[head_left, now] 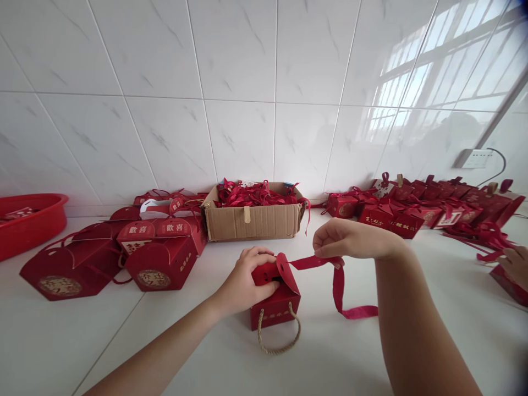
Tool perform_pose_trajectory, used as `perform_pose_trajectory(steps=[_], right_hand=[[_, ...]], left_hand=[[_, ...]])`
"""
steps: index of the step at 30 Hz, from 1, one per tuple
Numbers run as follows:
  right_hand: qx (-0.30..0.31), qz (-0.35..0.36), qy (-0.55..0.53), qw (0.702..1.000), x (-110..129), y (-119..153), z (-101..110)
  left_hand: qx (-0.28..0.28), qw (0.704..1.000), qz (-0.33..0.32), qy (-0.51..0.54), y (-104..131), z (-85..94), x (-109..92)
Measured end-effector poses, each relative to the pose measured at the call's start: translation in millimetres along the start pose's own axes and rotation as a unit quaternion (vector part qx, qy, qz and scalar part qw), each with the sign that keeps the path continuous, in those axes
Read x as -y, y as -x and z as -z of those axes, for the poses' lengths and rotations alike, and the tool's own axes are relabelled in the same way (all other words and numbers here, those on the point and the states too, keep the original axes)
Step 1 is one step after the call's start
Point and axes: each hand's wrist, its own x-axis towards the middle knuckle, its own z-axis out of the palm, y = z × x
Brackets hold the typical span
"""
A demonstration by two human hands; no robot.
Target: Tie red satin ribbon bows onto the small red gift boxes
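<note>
A small red gift box (275,313) with a twisted rope handle (279,351) stands on the white tabletop in front of me. My left hand (248,280) grips the top of this box, its fingers and thumb around the folded flaps. Pinched in my right hand (338,240) is a red ribbon (339,286), held to the right of the box. One stretch of the ribbon runs from a round-holed flap to my fingers; its loose end hangs down onto the table. The ribbon's other end is hidden in or behind the box.
Behind the box stands a cardboard carton (256,223) full of red ribbons. Larger red boxes (160,264) and a red plastic basin (33,225) are on the left. Several small red boxes (375,214) line the right side. Another person's hand (516,265) touches a box at the right edge.
</note>
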Motion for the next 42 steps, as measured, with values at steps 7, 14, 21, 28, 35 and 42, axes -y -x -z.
perform_pose_trajectory(steps=[7,14,21,28,35,42], right_hand=[[0.004,-0.001,-0.007,1.0,-0.7,-2.1,0.2],[0.017,0.003,-0.021,1.0,3.8,-6.9,-2.9],[0.012,0.007,-0.039,0.999,4.0,-11.9,-6.0],[0.0,0.001,-0.025,1.0,2.9,-18.3,-8.8],[0.0,-0.005,0.007,1.0,3.5,-19.0,-10.0],[-0.034,-0.019,0.105,0.994,-0.5,-17.8,-9.3]], left_hand=[[0.002,1.0,-0.003,-0.004,0.1,-0.7,-0.4],[0.002,1.0,-0.004,-0.016,0.7,-0.5,-2.9],[0.006,1.0,-0.008,-0.018,1.0,-0.1,-1.1],[-0.02,1.0,-0.009,-0.005,-0.4,2.5,-5.0],[-0.047,0.998,0.008,0.035,-1.4,-6.4,-0.7],[-0.023,0.996,0.031,0.075,0.1,-2.4,-7.6]])
